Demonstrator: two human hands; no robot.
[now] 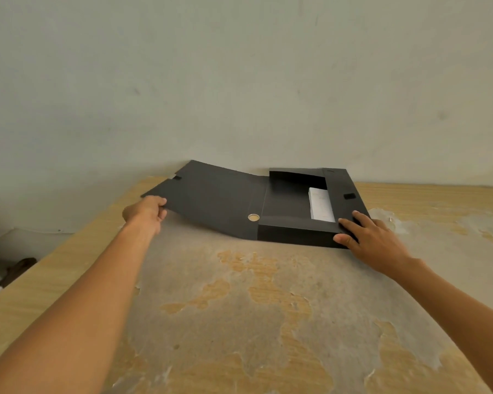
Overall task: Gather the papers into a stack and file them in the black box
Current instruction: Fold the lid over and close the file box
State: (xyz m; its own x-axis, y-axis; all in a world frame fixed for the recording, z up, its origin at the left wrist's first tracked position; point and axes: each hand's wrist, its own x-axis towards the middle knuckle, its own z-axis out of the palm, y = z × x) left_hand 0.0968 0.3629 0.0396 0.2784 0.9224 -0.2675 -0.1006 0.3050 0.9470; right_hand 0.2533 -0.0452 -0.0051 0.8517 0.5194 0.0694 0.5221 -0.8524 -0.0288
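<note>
Left grip pinches the outer corner of the black box's lid, thumb and fingers closed on the flap's edge and lifting it slightly off the table; right grip lies spread and unclenched on the near right corner of the black box, fingers flat over the rim and the thumb against the front wall, pressing rather than clasping.

The black box sits at the far side of the table, close to the wall, its tray to the right and its lid folded out to the left; the lid bows along its length, high at the held corner and sagging toward the hinge; a round, pale metal ring is set into the lid near the hinge line; small black tabs show on the right wall and at the lid's far left edge.

The papers lie inside the tray as one white stack, pushed against the right-hand wall; how many sheets there are cannot be told, and the printing on top is too faint to read; the left part of the tray floor looks bare and dark.

The table is pale wood-grain with its surface worn away in wide grey patches; a plain, pale wall rises behind it; both forearms are bare.
</note>
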